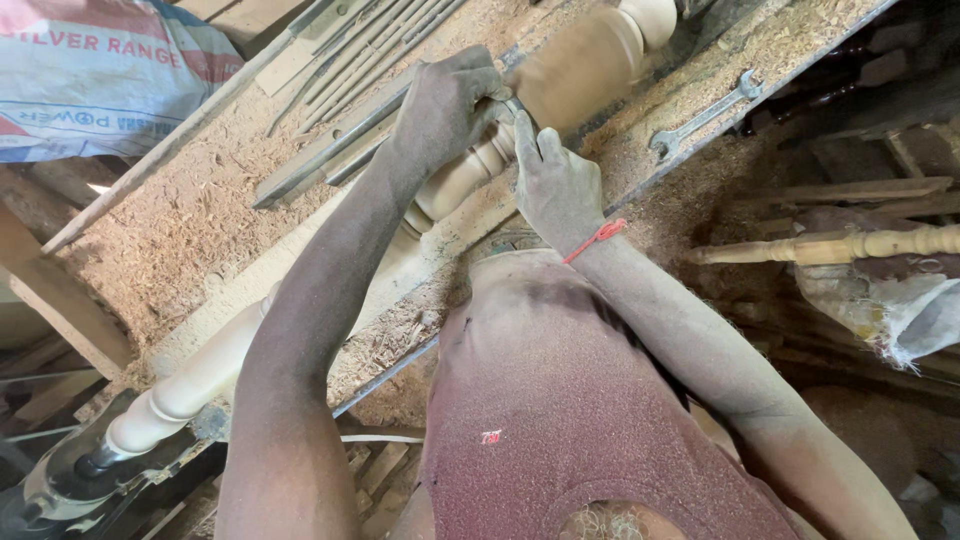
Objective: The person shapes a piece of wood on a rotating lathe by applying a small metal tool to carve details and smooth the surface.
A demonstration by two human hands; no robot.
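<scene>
Head view showed both hands meeting on a turned wooden spindle (pixel 400 250) lying diagonally across the sawdust-covered table (pixel 180 230). Left hand (pixel 445 105) gripped a metal chisel (pixel 516 107) closed; right hand (pixel 555 185) steadied its blade, fingers pressing just beside the spindle.

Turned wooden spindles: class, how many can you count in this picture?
2. One turned spindle lies along the sawdust-covered bench under both hands; a finished spindle lies at the right, beyond the bench. Others may be hidden.
</scene>
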